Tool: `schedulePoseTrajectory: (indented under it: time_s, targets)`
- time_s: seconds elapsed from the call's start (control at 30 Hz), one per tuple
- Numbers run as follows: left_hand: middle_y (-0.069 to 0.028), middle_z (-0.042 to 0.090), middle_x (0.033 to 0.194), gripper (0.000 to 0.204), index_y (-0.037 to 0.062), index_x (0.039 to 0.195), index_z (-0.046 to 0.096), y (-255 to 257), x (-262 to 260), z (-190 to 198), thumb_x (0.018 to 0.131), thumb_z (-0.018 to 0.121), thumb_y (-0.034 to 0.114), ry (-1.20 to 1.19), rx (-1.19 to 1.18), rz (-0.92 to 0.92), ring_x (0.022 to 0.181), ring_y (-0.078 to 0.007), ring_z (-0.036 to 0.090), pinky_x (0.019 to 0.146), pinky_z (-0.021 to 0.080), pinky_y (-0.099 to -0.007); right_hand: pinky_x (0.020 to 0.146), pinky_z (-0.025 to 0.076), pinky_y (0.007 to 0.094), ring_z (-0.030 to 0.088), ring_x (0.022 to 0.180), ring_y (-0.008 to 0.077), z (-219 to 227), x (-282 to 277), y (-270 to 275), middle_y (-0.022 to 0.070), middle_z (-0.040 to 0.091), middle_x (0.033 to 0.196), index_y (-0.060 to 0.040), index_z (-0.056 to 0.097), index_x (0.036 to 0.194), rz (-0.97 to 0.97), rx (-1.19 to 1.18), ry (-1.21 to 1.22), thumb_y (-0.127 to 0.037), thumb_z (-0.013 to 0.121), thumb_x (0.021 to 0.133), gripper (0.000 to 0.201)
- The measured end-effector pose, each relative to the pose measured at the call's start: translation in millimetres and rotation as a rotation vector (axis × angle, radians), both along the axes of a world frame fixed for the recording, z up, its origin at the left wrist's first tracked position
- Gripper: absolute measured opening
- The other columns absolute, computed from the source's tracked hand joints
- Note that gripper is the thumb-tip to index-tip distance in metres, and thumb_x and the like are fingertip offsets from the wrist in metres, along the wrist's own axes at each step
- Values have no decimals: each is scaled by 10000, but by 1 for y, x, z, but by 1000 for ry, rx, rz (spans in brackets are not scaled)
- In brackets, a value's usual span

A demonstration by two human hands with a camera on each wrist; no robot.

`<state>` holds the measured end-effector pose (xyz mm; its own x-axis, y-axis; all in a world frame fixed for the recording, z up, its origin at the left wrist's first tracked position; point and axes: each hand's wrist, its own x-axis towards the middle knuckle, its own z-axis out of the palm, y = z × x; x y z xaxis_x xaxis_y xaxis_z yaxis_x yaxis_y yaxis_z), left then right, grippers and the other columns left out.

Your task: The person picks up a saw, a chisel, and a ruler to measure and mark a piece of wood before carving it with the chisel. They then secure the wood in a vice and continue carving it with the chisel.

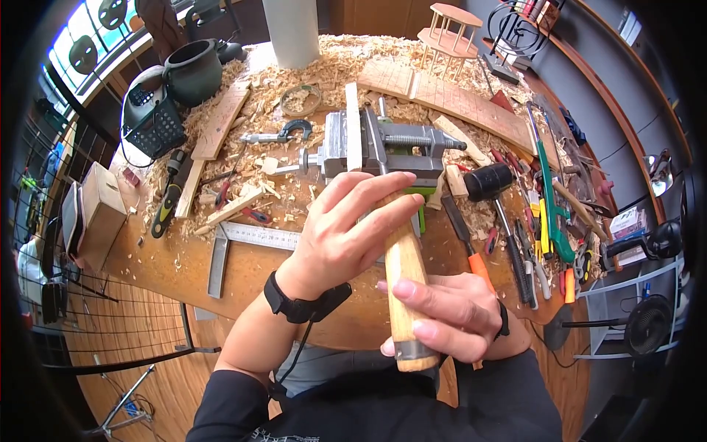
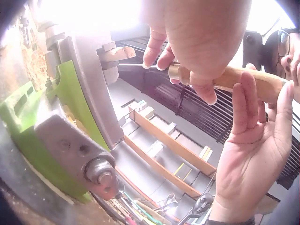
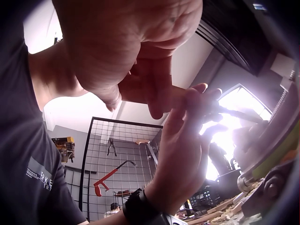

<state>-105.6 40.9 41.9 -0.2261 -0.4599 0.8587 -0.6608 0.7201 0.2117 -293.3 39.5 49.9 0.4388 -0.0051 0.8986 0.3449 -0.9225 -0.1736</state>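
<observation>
A chisel with a thick pale wooden handle (image 1: pixel 406 258) points away from me toward the metal vise (image 1: pixel 336 140). My left hand (image 1: pixel 335 228) grips the front of the handle, fingers across it close behind the metal ferrule (image 2: pixel 174 73). With its fingers and thumb, my right hand (image 1: pixel 460 313) holds the butt end, where a dark band goes round. A light strip of wood (image 1: pixel 353 121) is clamped in the vise jaws. In the left wrist view the thin steel shank (image 2: pixel 140 65) reaches the end of that strip.
A black mallet (image 1: pixel 487 182), a green saw (image 1: pixel 552 199) and several hand tools lie on the right. A try square (image 1: pixel 258 236), a C-shaped clamp (image 1: pixel 283 134) and a yellow-black screwdriver (image 1: pixel 163 210) lie left. Shavings cover the back of the bench (image 1: pixel 162 258).
</observation>
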Motion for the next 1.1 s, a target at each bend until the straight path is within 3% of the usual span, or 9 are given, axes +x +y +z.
schedulePoseTrajectory:
  time_s: [0.17,0.23,0.3,0.37,0.47,0.6,0.77,0.97,1.1]
  targets:
    - [-86,630,1170,382,85,1106,639,0,0,-1,730,710,93,-20,12,25,909,-267,598,788,517,-366,660,622,390,706,769,338,0,-5,-1,352,578,1161,37,498,1142,-17,19,50,-8,665,838,350]
    - [-92,627,1190,386,96,1115,650,3,-1,0,733,705,91,-29,2,40,911,-266,597,793,515,-362,725,631,447,700,851,406,2,-10,2,314,523,1228,-31,398,1243,-23,-1,134,-30,810,729,658]
    - [-96,624,1204,391,96,1124,656,4,-2,2,736,696,76,-14,-39,53,915,-262,598,796,513,-360,705,633,443,705,832,394,3,-8,4,318,532,1212,-38,401,1240,-16,9,138,-23,800,737,642]
    - [-100,620,1218,397,95,1133,661,3,0,2,739,686,60,2,-79,68,919,-259,599,798,512,-358,649,624,362,708,723,295,1,0,6,312,581,1172,-13,481,1123,-45,-23,-7,-9,739,797,415]
    - [-111,617,1234,417,89,1138,675,-2,11,3,723,688,49,24,-66,107,933,-258,599,804,508,-365,666,628,365,716,746,307,5,-4,3,318,579,1160,-15,480,1102,-50,8,19,-17,770,773,439]
    - [-143,533,1356,851,54,1422,428,-10,35,3,691,829,229,55,92,129,1226,-308,489,1044,384,-413,674,631,377,719,755,329,7,-8,5,334,579,1146,-7,473,1105,-43,31,33,-21,769,774,444]
    - [-170,501,1384,1009,9,1452,346,-26,60,-17,661,852,379,263,271,274,1288,-341,457,1075,364,-445,661,632,385,718,751,337,13,-11,6,339,586,1131,-2,469,1110,-4,78,40,-16,746,794,421]
    - [-238,479,1377,1046,-13,1454,334,-32,69,-33,679,825,489,58,690,326,1279,-368,485,1047,414,-440,670,630,389,718,793,345,7,-9,0,328,595,1132,12,493,1109,-68,-6,42,-40,714,827,363]
    - [-237,495,1357,979,-19,1427,380,-39,72,-39,704,813,481,109,664,273,1256,-371,505,1040,421,-424,817,605,366,642,847,172,15,-18,9,101,648,1112,-86,596,1061,-411,-179,228,-257,739,852,306]
